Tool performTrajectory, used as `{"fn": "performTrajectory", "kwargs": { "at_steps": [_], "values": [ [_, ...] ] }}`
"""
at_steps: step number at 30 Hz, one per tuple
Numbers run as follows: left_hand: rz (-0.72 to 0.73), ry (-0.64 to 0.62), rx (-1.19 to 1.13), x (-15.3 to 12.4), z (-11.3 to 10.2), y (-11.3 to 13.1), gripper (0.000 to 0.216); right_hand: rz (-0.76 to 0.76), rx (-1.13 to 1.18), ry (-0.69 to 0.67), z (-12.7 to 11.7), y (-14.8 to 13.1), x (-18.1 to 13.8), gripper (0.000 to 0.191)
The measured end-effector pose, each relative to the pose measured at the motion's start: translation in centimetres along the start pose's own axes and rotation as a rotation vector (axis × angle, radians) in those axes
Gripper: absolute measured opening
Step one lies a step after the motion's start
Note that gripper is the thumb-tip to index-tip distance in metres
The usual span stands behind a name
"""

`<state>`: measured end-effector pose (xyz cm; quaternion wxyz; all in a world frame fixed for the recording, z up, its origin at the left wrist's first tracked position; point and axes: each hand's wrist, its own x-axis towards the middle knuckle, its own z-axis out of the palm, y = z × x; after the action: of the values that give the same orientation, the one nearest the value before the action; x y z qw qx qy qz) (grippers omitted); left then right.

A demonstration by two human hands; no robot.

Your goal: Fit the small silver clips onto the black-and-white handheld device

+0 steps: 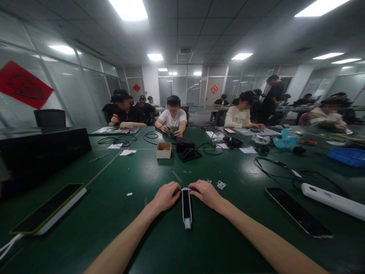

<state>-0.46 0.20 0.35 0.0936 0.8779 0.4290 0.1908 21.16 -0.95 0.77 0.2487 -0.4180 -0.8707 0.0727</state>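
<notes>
A slim, elongated device (pixel 186 205) with a black face and a white rim lies on the green table in front of me, a pale narrow piece at its near end. At its far end, my left hand (pixel 168 196) grips the left edge with curled fingers. My right hand (pixel 207 193) pinches the opposite edge at the same end. Just beyond my right hand lie a small flat metal part (pixel 221 185) and another small bit (pixel 209 181), too small to name. My fingertips are partly hidden behind the hands.
A phone (pixel 298 212) and a long white device (pixel 333 199) lie to the right. On the left is a green-edged phone (pixel 49 209) on a white base. Ahead stand a small cardboard box (pixel 163 151) and a black stand (pixel 189 154). Cables and a blue fan (pixel 286 139) lie farther right; people sit opposite.
</notes>
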Motion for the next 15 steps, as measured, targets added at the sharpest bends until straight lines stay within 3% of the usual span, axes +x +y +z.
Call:
{"fn": "performTrajectory", "kwargs": {
  "at_steps": [4, 7, 15],
  "values": [
    [0.014, 0.002, -0.001, 0.0, 0.0, -0.1, 0.012, -0.063, -0.085, -0.006, -1.5, 0.9, 0.1, 0.033],
    [0.017, -0.003, -0.003, 0.0, 0.1, -0.2, 0.011, -0.047, -0.146, 0.026, -3.4, 2.3, -0.3, 0.031],
    [0.007, -0.020, -0.012, 0.0, -0.1, 0.0, 0.013, 0.264, -0.288, -0.087, -6.4, 7.3, -2.8, 0.025]
  ]
}}
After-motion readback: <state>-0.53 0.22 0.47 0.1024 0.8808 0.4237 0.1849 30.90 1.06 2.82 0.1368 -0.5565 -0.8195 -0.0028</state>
